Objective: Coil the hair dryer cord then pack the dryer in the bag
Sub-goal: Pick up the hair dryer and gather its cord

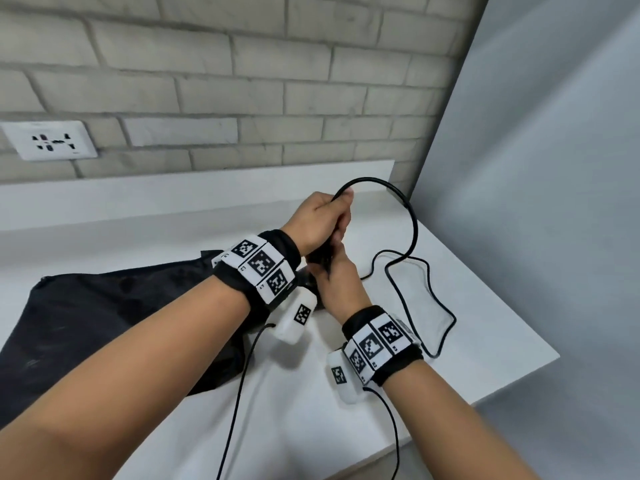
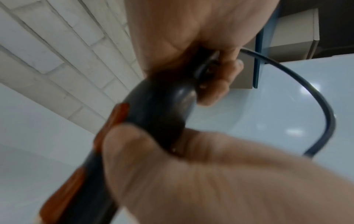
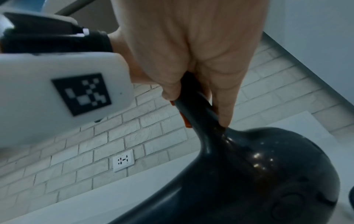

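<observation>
A black hair dryer (image 3: 258, 174) with orange switches is held above the white counter (image 1: 485, 299). My right hand (image 1: 337, 278) grips its handle (image 2: 159, 109), the body hanging below the fingers. My left hand (image 1: 325, 216) sits just above, curled round the end of the handle and pinching the black cord (image 1: 414, 223) where it leaves. From there the cord arcs up and right, then drops into loose loops (image 1: 436, 306) on the counter. The black bag (image 1: 121, 317) lies flat to the left, under my left forearm. In the head view my hands hide most of the dryer.
A brick wall with a white socket (image 1: 52, 140) runs behind the counter. A grey partition (image 1: 536, 150) closes off the right side. The counter's right edge (image 1: 512, 379) lies close to the cord loops. Thin black wrist-camera cables (image 1: 239, 393) hang below my arms.
</observation>
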Motion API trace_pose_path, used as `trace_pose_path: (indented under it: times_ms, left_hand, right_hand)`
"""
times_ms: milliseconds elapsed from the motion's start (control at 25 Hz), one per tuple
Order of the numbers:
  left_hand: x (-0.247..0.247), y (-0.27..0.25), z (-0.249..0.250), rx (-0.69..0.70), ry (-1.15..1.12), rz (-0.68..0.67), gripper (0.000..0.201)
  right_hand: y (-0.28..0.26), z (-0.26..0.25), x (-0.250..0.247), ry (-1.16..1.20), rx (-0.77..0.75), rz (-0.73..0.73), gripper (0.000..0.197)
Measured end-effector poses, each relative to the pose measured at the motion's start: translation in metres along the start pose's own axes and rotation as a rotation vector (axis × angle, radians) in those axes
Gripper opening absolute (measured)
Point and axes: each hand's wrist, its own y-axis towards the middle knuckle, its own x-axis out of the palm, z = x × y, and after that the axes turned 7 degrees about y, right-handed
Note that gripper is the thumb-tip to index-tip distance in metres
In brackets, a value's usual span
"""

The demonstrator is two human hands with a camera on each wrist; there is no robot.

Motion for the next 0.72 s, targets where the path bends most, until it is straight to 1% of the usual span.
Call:
trace_pose_path:
  times_ms: [80, 240, 280, 320, 360, 400, 440, 480, 520, 560, 600, 640, 680, 720]
  left_hand:
    - [-0.010, 0.002, 0.014, -0.044, -0.041, -0.016, 0.053]
    - [-0.022, 0.006, 0.041, -0.152, -0.239, 0.045, 0.052]
    - [-0.024, 0.008, 0.045, -0.180, -0.273, 0.064, 0.052]
    - [-0.025, 0.009, 0.046, -0.198, -0.295, 0.080, 0.052]
    - [-0.026, 0.010, 0.047, -0.210, -0.306, 0.086, 0.052]
    - [-0.027, 0.009, 0.047, -0.220, -0.316, 0.084, 0.052]
    - [-0.029, 0.009, 0.047, -0.229, -0.326, 0.077, 0.051]
    - [-0.030, 0.008, 0.047, -0.237, -0.336, 0.066, 0.051]
    - [-0.032, 0.007, 0.047, -0.244, -0.344, 0.050, 0.051]
    - [-0.032, 0.006, 0.048, -0.249, -0.346, 0.029, 0.052]
    - [-0.032, 0.005, 0.049, -0.252, -0.343, 0.009, 0.054]
    - [-0.032, 0.004, 0.050, -0.252, -0.340, -0.012, 0.056]
    - [-0.032, 0.003, 0.051, -0.248, -0.339, -0.033, 0.058]
    - [-0.032, 0.002, 0.053, -0.241, -0.338, -0.055, 0.059]
  right_hand:
    - [0.002, -0.003, -0.002, -0.036, -0.009, -0.047, 0.031]
    - [0.005, -0.005, -0.005, -0.038, -0.003, -0.171, 0.033]
    - [0.005, -0.007, -0.005, -0.028, -0.017, -0.177, 0.033]
    - [0.003, -0.010, -0.006, -0.052, -0.061, -0.143, 0.033]
    - [0.000, -0.015, -0.008, -0.094, -0.147, -0.060, 0.032]
    - [-0.007, -0.021, -0.012, -0.132, -0.267, 0.081, 0.030]
    - [-0.011, -0.029, -0.016, -0.166, -0.421, 0.265, 0.027]
    - [-0.016, -0.037, -0.022, -0.247, -0.560, 0.478, 0.026]
    - [-0.017, -0.044, -0.028, -0.352, -0.629, 0.667, 0.028]
    - [-0.014, -0.048, -0.032, -0.405, -0.654, 0.771, 0.031]
    - [-0.009, -0.053, -0.038, -0.365, -0.665, 0.742, 0.033]
    - [-0.003, -0.057, -0.042, -0.233, -0.663, 0.625, 0.032]
    - [0.003, -0.062, -0.046, -0.060, -0.625, 0.477, 0.029]
    - [0.009, -0.066, -0.050, 0.080, -0.563, 0.375, 0.026]
